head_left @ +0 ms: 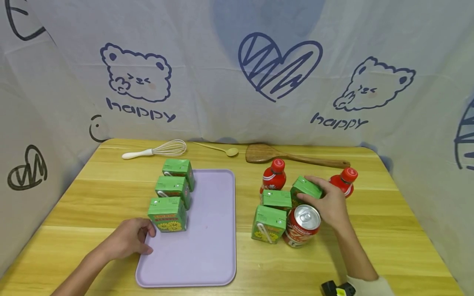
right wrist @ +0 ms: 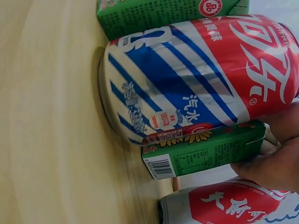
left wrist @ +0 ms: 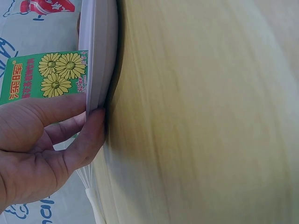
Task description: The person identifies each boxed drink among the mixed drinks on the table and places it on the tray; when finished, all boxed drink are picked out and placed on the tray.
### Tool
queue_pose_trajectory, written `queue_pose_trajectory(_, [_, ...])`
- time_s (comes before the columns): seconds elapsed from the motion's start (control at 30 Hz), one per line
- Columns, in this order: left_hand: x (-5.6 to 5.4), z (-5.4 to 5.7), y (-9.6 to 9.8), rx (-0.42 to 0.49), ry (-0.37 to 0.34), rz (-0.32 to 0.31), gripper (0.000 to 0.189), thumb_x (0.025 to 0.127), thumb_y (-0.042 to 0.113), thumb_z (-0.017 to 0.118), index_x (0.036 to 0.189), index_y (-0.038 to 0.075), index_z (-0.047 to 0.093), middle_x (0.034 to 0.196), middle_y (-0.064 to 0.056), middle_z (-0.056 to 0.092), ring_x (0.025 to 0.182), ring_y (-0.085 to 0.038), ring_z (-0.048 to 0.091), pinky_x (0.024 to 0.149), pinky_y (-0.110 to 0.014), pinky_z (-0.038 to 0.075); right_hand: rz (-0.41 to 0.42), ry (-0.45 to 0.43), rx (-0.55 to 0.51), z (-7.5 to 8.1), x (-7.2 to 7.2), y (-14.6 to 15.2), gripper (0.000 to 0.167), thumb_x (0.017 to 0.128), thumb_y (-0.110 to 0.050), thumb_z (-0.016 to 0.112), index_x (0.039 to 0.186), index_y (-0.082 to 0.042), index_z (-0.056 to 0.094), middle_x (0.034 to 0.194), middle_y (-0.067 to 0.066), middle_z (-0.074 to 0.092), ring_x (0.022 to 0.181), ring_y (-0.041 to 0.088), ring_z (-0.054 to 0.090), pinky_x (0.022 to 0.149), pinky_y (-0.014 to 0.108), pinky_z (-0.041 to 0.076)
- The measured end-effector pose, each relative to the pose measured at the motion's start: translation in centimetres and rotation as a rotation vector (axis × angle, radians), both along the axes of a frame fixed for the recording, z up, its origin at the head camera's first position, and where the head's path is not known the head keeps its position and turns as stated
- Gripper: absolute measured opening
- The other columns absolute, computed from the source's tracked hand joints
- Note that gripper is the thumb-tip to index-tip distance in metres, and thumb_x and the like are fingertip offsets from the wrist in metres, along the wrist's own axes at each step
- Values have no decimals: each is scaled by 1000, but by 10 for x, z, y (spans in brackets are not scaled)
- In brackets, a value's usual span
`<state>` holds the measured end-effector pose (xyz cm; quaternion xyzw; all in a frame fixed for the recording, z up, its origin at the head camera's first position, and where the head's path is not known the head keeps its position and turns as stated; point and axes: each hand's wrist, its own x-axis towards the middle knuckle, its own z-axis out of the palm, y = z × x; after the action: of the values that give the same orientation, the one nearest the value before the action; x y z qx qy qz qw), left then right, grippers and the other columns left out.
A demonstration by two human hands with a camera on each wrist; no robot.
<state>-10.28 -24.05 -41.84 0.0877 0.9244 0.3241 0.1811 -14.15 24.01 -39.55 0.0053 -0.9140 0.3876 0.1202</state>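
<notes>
My left hand [head_left: 127, 239] is at the left edge of a lilac tray [head_left: 207, 255], and the left wrist view has thumb and fingers pinching its rim [left wrist: 96, 70]. Three green drink cartons [head_left: 168, 216] stand in a row along the tray's left side. On the right of the table, my right hand [head_left: 331, 205] grips a green drink carton [head_left: 306, 187] between thumb and fingers. This carton sits behind a red soda can [head_left: 301, 230], which partly hides it in the right wrist view [right wrist: 210, 154]. Two more green cartons [head_left: 269, 224] stand left of the can.
Two red-capped bottles [head_left: 274, 176] stand behind and beside the right-hand group. A white whisk [head_left: 155, 150], a yellow spoon [head_left: 227, 151] and a wooden spatula [head_left: 266, 153] lie along the back edge. Printed cloth hangs behind the table.
</notes>
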Motion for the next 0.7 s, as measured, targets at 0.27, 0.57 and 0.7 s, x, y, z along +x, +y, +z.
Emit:
queue_pose_trajectory(0.27, [0, 0, 0, 7, 2, -7, 34, 60, 1, 83, 84, 5, 58, 65, -3, 50, 60, -14, 46, 51, -23, 39, 0, 10, 5, 9, 3, 0, 51, 75, -21, 80, 121, -9, 63, 119, 18, 65, 96, 27, 60, 72, 19, 44])
queue_pose_trajectory(0.57, [0, 1, 0, 8, 7, -9, 34, 60, 1, 83, 84, 5, 59, 65, -3, 50, 59, -13, 46, 51, -23, 39, 7, 27, -2, 27, 5, -2, 50, 74, -19, 80, 121, -9, 63, 110, 19, 67, 83, 22, 55, 64, 17, 44])
queue_pose_trajectory(0.7, [0, 0, -1, 8, 13, -18, 34, 60, 2, 83, 83, 5, 59, 65, -3, 50, 59, -13, 46, 50, -23, 39, 9, 10, -37, 38, 7, -3, 50, 76, -20, 79, 122, -10, 63, 107, 18, 66, 74, 16, 55, 56, 20, 48])
